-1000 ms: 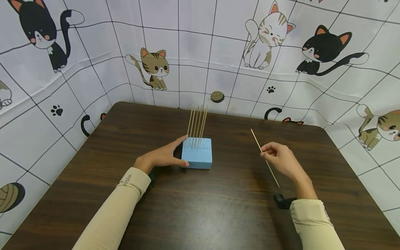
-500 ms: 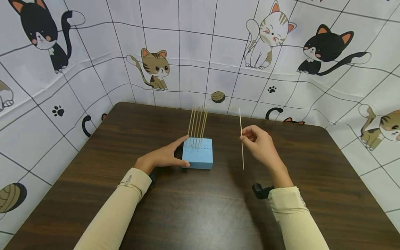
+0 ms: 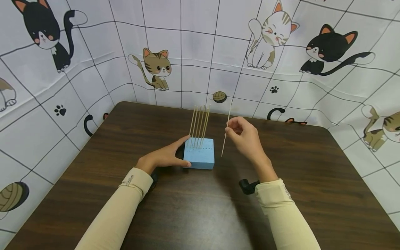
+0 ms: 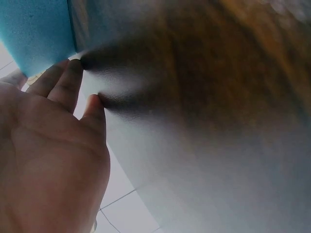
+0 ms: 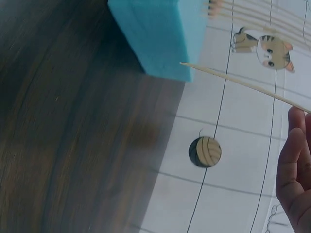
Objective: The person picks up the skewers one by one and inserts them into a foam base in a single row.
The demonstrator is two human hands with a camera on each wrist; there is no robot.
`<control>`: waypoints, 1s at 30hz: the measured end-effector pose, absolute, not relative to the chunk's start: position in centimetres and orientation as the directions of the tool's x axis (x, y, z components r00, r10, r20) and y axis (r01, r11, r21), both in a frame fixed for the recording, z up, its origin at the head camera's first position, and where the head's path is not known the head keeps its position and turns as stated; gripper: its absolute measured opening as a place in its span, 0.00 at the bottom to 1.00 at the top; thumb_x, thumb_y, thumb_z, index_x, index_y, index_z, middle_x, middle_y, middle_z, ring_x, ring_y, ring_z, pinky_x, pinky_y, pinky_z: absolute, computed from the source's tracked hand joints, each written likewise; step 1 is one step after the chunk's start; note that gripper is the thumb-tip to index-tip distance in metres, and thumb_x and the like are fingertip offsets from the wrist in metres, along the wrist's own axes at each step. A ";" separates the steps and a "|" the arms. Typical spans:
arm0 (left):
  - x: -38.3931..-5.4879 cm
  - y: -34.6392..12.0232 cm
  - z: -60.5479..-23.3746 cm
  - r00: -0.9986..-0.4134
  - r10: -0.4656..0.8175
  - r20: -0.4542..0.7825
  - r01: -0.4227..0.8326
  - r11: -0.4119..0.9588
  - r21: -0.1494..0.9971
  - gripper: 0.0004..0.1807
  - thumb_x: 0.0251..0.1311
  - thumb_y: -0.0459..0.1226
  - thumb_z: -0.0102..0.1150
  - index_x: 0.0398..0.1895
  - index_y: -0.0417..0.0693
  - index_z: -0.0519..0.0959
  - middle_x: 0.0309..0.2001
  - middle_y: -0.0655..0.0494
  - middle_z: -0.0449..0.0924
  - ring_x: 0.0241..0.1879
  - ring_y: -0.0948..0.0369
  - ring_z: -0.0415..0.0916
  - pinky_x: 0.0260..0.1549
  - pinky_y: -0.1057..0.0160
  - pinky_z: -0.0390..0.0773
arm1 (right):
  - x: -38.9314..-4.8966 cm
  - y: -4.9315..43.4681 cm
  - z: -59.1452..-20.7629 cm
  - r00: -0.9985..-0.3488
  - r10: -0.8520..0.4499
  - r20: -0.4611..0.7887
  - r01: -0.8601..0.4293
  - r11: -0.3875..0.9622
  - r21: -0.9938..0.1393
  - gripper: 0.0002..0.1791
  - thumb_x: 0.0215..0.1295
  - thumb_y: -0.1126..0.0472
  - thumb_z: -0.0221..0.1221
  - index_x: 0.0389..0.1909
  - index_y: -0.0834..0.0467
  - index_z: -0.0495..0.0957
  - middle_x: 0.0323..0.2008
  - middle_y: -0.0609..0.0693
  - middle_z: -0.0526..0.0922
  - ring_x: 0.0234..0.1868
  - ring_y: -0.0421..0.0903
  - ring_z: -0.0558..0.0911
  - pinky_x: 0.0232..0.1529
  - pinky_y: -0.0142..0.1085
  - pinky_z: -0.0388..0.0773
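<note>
Near the middle of the table in the head view lies a light blue foam block (image 3: 200, 158) with rows of small holes on top. Several thin bamboo skewers (image 3: 198, 126) stand upright in its back left part. My left hand (image 3: 164, 155) holds the block's left side, thumb at the front and fingers toward the back. To the right of the block, my right hand (image 3: 245, 137) pinches another bamboo skewer (image 3: 224, 143) between thumb and fingers. That skewer is slightly tilted, its pointed lower end (image 5: 194, 68) apart from the block in the head view.
The dark wooden table (image 3: 187, 215) reaches back to a white wall covering (image 3: 193, 45) with a grid and cartoon cats. Black wrist camera mounts (image 3: 248, 186) sit under the sleeve cuffs.
My right hand has moved left and farther back with the skewer, toward the block. The skewer has turned from a slant to nearly upright. My left hand and the block stay put.
</note>
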State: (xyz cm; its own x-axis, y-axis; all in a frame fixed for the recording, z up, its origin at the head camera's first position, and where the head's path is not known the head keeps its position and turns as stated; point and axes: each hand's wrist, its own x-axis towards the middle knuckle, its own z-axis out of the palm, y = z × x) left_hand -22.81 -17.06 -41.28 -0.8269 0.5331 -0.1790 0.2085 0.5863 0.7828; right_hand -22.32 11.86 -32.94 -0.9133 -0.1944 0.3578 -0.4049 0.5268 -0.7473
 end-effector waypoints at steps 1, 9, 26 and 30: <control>-22.8 -17.1 -41.2 -0.827 0.534 -0.177 0.211 0.586 0.782 0.61 0.54 0.55 0.70 0.81 0.62 0.37 0.80 0.53 0.35 0.78 0.49 0.39 0.72 0.38 0.49 | -22.3 11.6 -32.9 -0.911 -0.194 0.365 -0.411 0.517 -0.751 0.06 0.68 0.65 0.60 0.44 0.61 0.77 0.37 0.54 0.82 0.36 0.47 0.83 0.36 0.32 0.76; -22.7 -17.0 -41.2 -0.830 0.531 -0.169 0.216 0.586 0.781 0.60 0.55 0.54 0.70 0.81 0.61 0.38 0.80 0.52 0.36 0.78 0.48 0.39 0.72 0.39 0.49 | -22.8 10.0 -32.9 -0.893 -0.192 0.408 -0.449 0.450 -0.772 0.06 0.69 0.66 0.60 0.44 0.64 0.77 0.37 0.58 0.83 0.37 0.51 0.85 0.37 0.29 0.79; -23.0 -17.1 -41.5 -0.830 0.529 -0.176 0.219 0.599 0.770 0.61 0.54 0.56 0.70 0.81 0.62 0.37 0.80 0.55 0.36 0.78 0.51 0.40 0.72 0.41 0.50 | -22.9 8.7 -33.6 -0.889 -0.198 0.414 -0.458 0.424 -0.781 0.06 0.69 0.67 0.60 0.44 0.63 0.76 0.37 0.57 0.83 0.38 0.56 0.85 0.37 0.34 0.82; -22.9 -17.0 -41.3 -0.832 0.528 -0.171 0.224 0.602 0.766 0.61 0.54 0.55 0.70 0.81 0.62 0.38 0.80 0.54 0.37 0.78 0.50 0.41 0.72 0.41 0.50 | -23.1 8.5 -33.8 -0.885 -0.206 0.417 -0.465 0.438 -0.770 0.06 0.69 0.67 0.60 0.44 0.63 0.76 0.36 0.56 0.82 0.36 0.53 0.85 0.38 0.40 0.82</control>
State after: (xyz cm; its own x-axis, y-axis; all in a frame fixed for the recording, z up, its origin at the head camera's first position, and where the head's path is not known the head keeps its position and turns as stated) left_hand -22.95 -17.05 -41.32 -0.8318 0.5280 -0.1713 0.2245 0.6022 0.7661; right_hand -23.08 8.49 -33.83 -0.8852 -0.2057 0.4173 -0.4646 0.4379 -0.7697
